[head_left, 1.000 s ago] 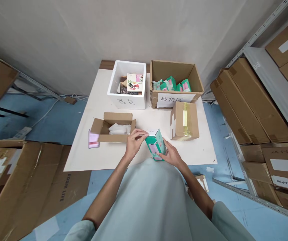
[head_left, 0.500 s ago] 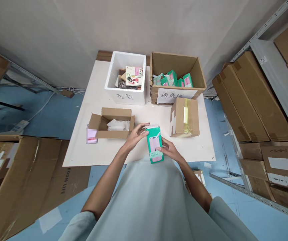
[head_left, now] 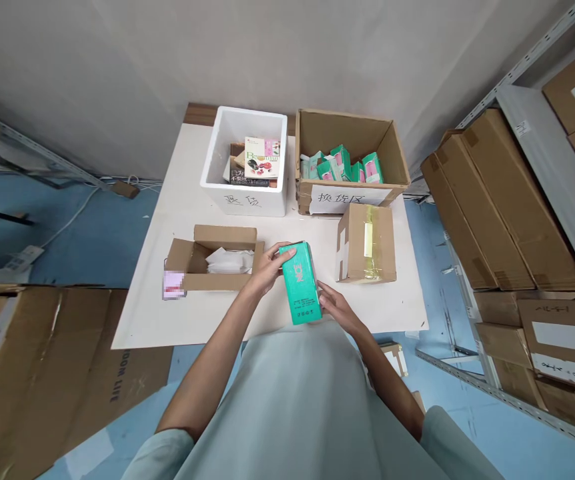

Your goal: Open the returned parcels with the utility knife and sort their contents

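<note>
A green product box (head_left: 301, 287) is held upright over the table's near edge, a printed side with small text facing me. My left hand (head_left: 270, 267) grips its upper left corner, thumb on the front. My right hand (head_left: 336, 307) closes on its lower right edge. Left of my hands stands an open cardboard box (head_left: 217, 282) with white wrapping (head_left: 230, 261) inside. To the right sits a taped carton (head_left: 365, 247). Several similar green boxes (head_left: 371, 168) lie in a larger open carton (head_left: 350, 120) at the back.
A white foam bin (head_left: 252, 204) with books (head_left: 261, 159) stands at the back left of the white table (head_left: 147, 307). A pinkish card (head_left: 173, 285) lies by the open box. Stacked cartons (head_left: 522, 200) fill the right side; a large carton (head_left: 67, 360) stands at lower left.
The green box has been turned, from its face with the pink picture to a plain green side with text. Both hands still hold it. The view has shifted slightly.
</note>
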Demonstrator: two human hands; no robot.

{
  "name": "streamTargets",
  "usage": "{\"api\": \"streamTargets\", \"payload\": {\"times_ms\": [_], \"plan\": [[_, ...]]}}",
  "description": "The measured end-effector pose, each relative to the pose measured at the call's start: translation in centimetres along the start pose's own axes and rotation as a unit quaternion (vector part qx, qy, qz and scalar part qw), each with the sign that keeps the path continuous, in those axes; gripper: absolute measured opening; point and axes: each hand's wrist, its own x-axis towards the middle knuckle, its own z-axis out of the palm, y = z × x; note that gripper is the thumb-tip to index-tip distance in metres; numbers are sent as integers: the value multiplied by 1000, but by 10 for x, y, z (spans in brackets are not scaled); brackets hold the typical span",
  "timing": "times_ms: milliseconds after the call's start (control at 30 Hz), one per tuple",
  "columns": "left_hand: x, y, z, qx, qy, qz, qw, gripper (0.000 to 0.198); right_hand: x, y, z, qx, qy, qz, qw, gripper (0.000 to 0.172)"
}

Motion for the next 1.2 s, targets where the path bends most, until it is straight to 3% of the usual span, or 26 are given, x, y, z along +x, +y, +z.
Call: {"api": "streamTargets", "payload": {"times_ms": [133,267,400,500,567,633,700,800,900,1033,1133,1200], "plan": [[23,11,7,67,49,26,996,74,2,-3,-8,-41,56,-20,997,93],[52,20,29,111,50,90,989,83,21,-25,-3,-19,90,-72,993,79],[72,43,69,107,3,219,970,89,57,-87,1,-20,139,-141,980,79],[67,76,95,117,-17,308,944,77,88,-149,2,-29,162,-221,961,84],[53,99,102,139,-24,350,926,63,105,-183,3,-23,177,-261,949,83],[38,116,96,160,-25,367,916,51,117,-202,6,-14,188,-280,941,80],[24,121,78,173,-16,363,915,44,124,-202,10,2,193,-278,941,78],[12,106,28,183,32,318,930,45,129,-165,17,26,183,-225,957,79],[3,75,-42,209,116,234,943,53,126,-102,29,32,154,-120,980,84],[-15,41,-144,248,223,157,929,66,118,-23,56,15,126,16,992,89],[-26,31,-216,294,310,135,894,75,118,13,80,-15,114,69,991,86],[-27,27,-257,282,349,117,886,82,123,24,96,-27,114,82,990,84]]}}
